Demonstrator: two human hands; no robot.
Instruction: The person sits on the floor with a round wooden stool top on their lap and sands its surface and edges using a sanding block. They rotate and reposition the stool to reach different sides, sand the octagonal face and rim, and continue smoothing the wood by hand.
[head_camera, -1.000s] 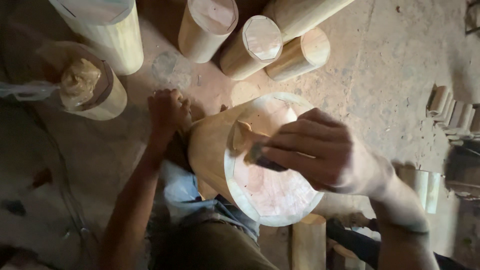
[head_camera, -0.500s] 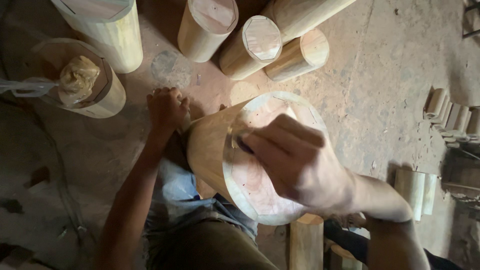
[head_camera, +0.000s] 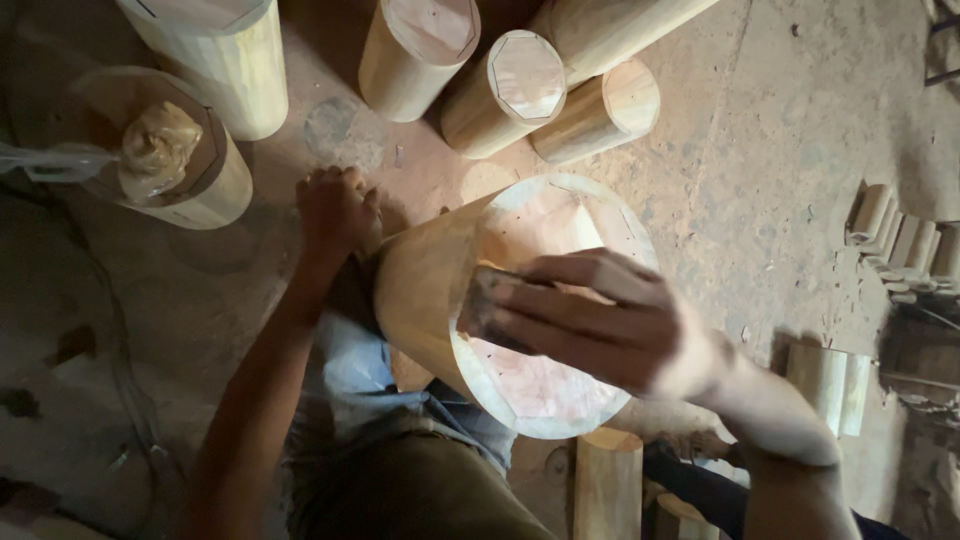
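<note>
**Two hands on a pale wooden log**

One thick, round log (head_camera: 440, 290) lies tilted across the person's lap, its flat cut end (head_camera: 560, 380) turned up toward the camera. That face is smooth and pinkish-cream, with a faint many-sided outline drawn on it, while the side of the log is a warmer yellow and looks planed clean of bark.

The right hand (head_camera: 600, 325) lies across the cut end, fingers stretched out flat and pressing a small dark, rough-looking pad (head_camera: 487, 310) against the wood near the rim. Its grip is a flat, closed press on the pad, not a fist. The hand is slightly blurred.

The left hand (head_camera: 335, 212) is at the far, lower end of the log, knuckles up and fingers curled. It seems to brace the log there, but whether its grip wraps anything cannot be told, since the fingertips are hidden.

Several more peeled logs (head_camera: 525, 90) stand or lean on the dusty concrete floor (head_camera: 800, 120) just beyond, their round ends also marked with many-sided outlines. To the left, one upright log (head_camera: 205, 185) carries a crumpled, tan lump (head_camera: 160, 140) on top. Short cut blocks (head_camera: 895, 235) lie stacked at the right edge.
</note>
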